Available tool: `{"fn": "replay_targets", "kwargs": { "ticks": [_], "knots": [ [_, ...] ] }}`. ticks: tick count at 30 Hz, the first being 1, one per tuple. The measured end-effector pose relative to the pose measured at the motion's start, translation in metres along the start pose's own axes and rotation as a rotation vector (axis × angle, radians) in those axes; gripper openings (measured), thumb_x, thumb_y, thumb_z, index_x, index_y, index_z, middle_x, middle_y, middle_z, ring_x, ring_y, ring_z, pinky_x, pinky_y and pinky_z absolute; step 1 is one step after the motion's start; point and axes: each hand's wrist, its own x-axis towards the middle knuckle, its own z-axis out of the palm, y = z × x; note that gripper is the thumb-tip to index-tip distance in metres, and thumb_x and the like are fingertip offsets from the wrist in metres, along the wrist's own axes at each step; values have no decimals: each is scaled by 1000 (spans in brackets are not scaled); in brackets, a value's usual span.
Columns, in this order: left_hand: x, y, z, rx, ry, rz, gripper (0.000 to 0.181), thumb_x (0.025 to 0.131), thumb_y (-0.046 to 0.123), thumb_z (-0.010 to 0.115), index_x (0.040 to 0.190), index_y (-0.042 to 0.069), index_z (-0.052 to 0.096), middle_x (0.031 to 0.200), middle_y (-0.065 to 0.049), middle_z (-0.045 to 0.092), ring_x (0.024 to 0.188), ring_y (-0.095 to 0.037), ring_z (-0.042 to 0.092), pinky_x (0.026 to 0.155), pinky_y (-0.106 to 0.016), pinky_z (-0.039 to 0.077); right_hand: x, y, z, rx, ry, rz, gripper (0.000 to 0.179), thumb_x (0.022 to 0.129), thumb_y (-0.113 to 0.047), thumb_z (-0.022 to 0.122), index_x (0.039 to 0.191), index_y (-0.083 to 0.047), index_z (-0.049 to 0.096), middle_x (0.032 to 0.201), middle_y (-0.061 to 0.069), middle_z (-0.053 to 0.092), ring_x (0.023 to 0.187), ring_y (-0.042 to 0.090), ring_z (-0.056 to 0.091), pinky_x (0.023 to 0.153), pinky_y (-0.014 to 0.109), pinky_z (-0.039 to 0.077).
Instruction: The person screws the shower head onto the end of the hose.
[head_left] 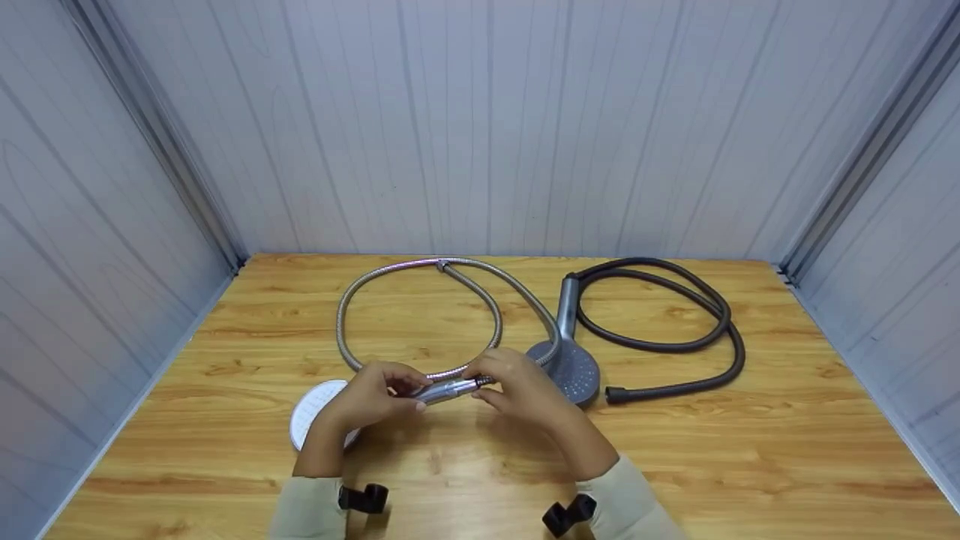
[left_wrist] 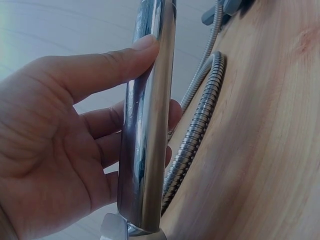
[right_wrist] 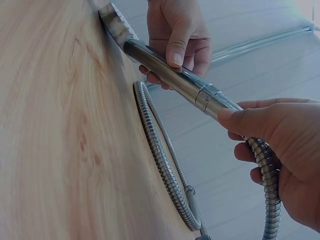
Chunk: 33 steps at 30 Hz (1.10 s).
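My left hand (head_left: pixel 371 401) holds the chrome handle (left_wrist: pixel 150 125) of a shower head, thumb on one side and fingers behind it. Its round white face (head_left: pixel 313 409) lies partly hidden beneath that wrist in the head view. At the handle's other end, my right hand (head_left: pixel 517 386) pinches the metal end fitting (right_wrist: pixel 214 103) of a silver shower hose (right_wrist: pixel 270 200) between thumb and fingers. Fitting and handle meet in one line; how far they are screwed together I cannot tell. From the right hand the hose loops over the wooden table (head_left: pixel 225 465).
Right of my hands lies a grey shower head (head_left: pixel 577 375), partly under the silver hose. A dark hose (head_left: pixel 667 346) coils from its handle, its loose end fitting (head_left: pixel 616 395) pointing left. White panel walls (head_left: pixel 480 135) stand behind and at both sides.
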Motion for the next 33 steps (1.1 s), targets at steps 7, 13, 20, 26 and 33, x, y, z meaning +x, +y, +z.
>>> {"fn": "replay_targets", "kwargs": {
  "ticks": [7, 13, 20, 26, 33],
  "knots": [
    [3, -11, -1, 5, -3, 12, 26, 81, 12, 80, 105, 5, 74, 89, -6, 69, 82, -19, 60, 73, -32, 49, -1, 1, 0, 6, -2, -3, 23, 79, -3, 79, 100, -8, 71, 97, 2, 69, 91, 19, 63, 82, 32, 50],
    [4, -12, 0, 20, -2, 30, 25, 81, 11, 80, 104, 5, 74, 89, -6, 69, 81, -19, 60, 73, -33, 49, -1, 0, -1, 25, -14, 23, 21, 81, -5, 77, 101, -8, 72, 98, 3, 70, 92, 19, 63, 83, 33, 50],
    [5, -13, 1, 41, -1, 22, 22, 80, 11, 80, 102, 8, 75, 87, -3, 68, 81, -19, 59, 74, -34, 48, -1, -1, -2, 15, -26, 39, 18, 83, -7, 77, 100, -8, 72, 97, 3, 70, 92, 19, 64, 82, 34, 51],
    [4, -15, 2, 56, -3, 60, 23, 81, 11, 80, 103, 7, 74, 87, -5, 67, 81, -19, 59, 74, -34, 50, 0, -4, -1, -4, -45, 83, 16, 84, -10, 76, 99, -8, 72, 94, 1, 70, 88, 16, 63, 80, 34, 50],
    [3, -14, 1, 57, -1, 44, 23, 81, 11, 80, 104, 9, 74, 88, -5, 67, 81, -19, 59, 74, -32, 49, 0, -4, 1, -4, -44, 103, 16, 84, -12, 76, 99, -9, 72, 94, 1, 70, 88, 15, 63, 81, 33, 50]
  ]
}}
